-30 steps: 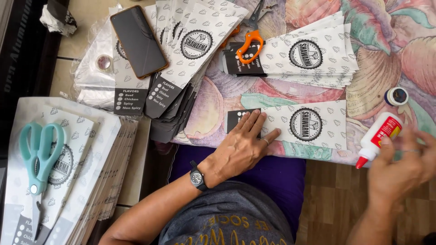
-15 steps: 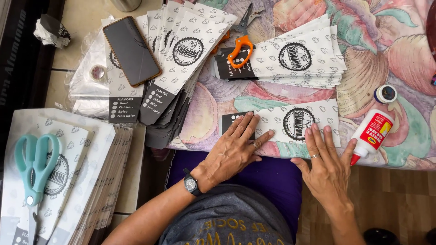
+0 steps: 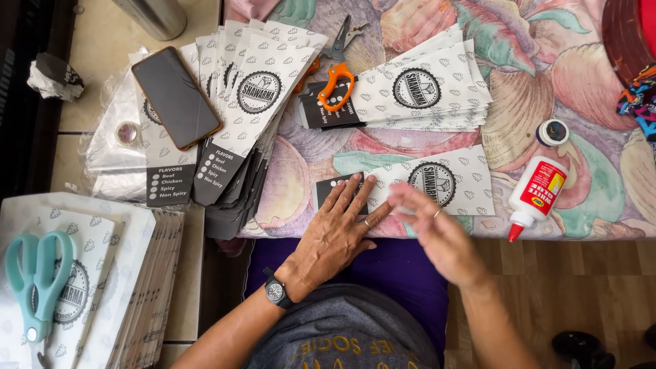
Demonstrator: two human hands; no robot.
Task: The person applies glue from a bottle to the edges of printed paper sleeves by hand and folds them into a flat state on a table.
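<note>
My left hand (image 3: 338, 232) lies flat, fingers spread, on the dark end of a white printed paper sleeve (image 3: 465, 181) that rests on the floral cloth (image 3: 547, 68). My right hand (image 3: 437, 229) hovers blurred just right of it, over the sleeve's lower edge, with nothing in it. A white glue bottle with a red label (image 3: 536, 195) lies to the right, its red tip toward me, and its round cap (image 3: 552, 132) sits above it.
A stack of the same sleeves (image 3: 424, 92) lies farther back with orange-handled pliers (image 3: 337, 80) on it. Fanned sleeves (image 3: 239, 116) carry a dark phone (image 3: 175, 97). Teal scissors (image 3: 37, 280) rest on another pile at lower left. A metal cylinder (image 3: 154, 15) stands at the top.
My right hand put down the glue bottle, pressed flat on the sleeve, and has now lifted and shifted left toward my left hand. My left hand stayed on the sleeve.
</note>
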